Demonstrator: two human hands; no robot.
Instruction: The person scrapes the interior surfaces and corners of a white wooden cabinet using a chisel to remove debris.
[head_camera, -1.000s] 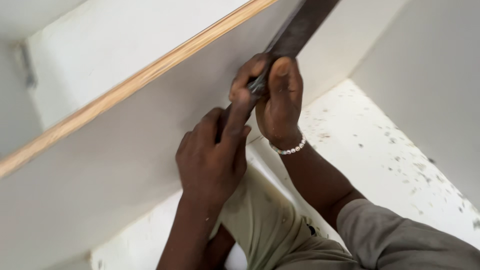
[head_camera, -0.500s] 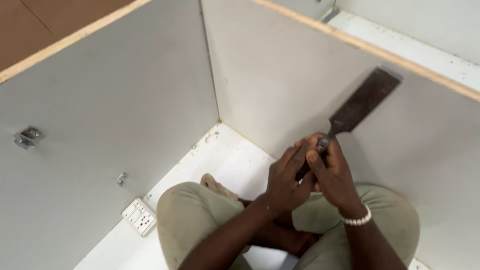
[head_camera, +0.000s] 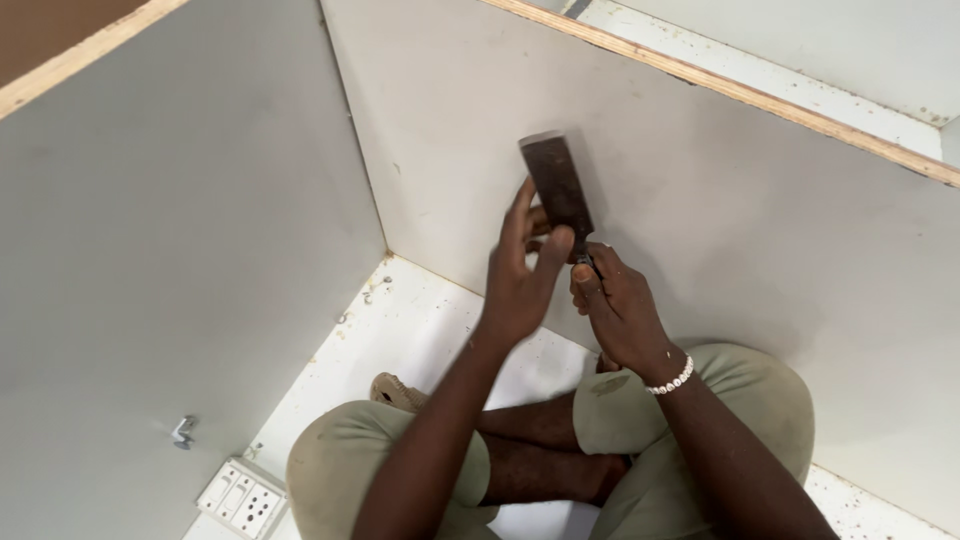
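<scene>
A wide, dark flat-bladed chisel (head_camera: 557, 184) points upward in front of a white cabinet panel (head_camera: 720, 190). My right hand (head_camera: 617, 307) grips its handle just below the blade; the handle itself is hidden in my fist. My left hand (head_camera: 522, 273) touches the lower blade, thumb and fingers spread along the blade's left side. A white bead bracelet (head_camera: 671, 380) circles my right wrist. I sit cross-legged in khaki shorts (head_camera: 720, 400) inside the cabinet corner.
White panels with raw wooden edges (head_camera: 740, 90) stand on the left and behind. A metal bracket (head_camera: 182, 432) sticks out of the left panel. A white socket plate (head_camera: 242, 497) lies on the speckled white floor (head_camera: 420, 320), with small screws (head_camera: 372, 290) near the corner.
The view swung to the cabinet corner. The chisel has turned from leaning up to the right to nearly upright, and my left hand has opened along its blade.
</scene>
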